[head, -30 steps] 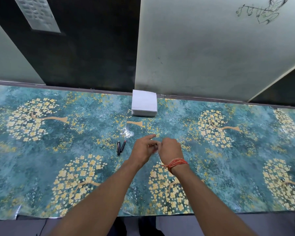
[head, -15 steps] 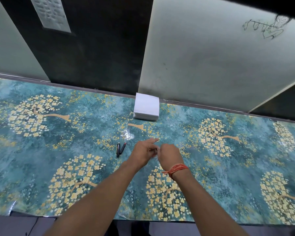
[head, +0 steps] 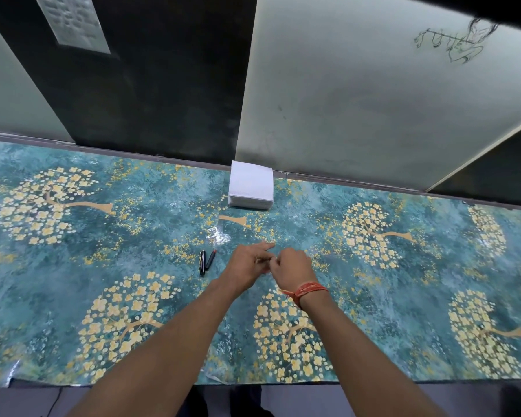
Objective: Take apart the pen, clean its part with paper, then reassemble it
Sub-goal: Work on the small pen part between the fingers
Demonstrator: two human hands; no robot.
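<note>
My left hand (head: 247,266) and my right hand (head: 292,269) meet fingertip to fingertip over the middle of the table. Together they pinch a small thin pen part (head: 268,259), which the fingers mostly hide. The left index finger sticks out straight. Two other pen pieces lie on the table just left of my left hand: a black cap with a clip (head: 202,262) and a black piece with a red tip (head: 211,259). A stack of white paper (head: 251,189) sits at the table's far edge, beyond the hands.
The table (head: 73,275) carries a teal cloth with yellow tree prints. A wall with pale and dark panels (head: 343,100) rises right behind the paper stack. The table's near edge runs just below my forearms.
Both hands stay pinched together at the same spot on the table. Only the view has shifted a little; the pieces on the table have not moved.
</note>
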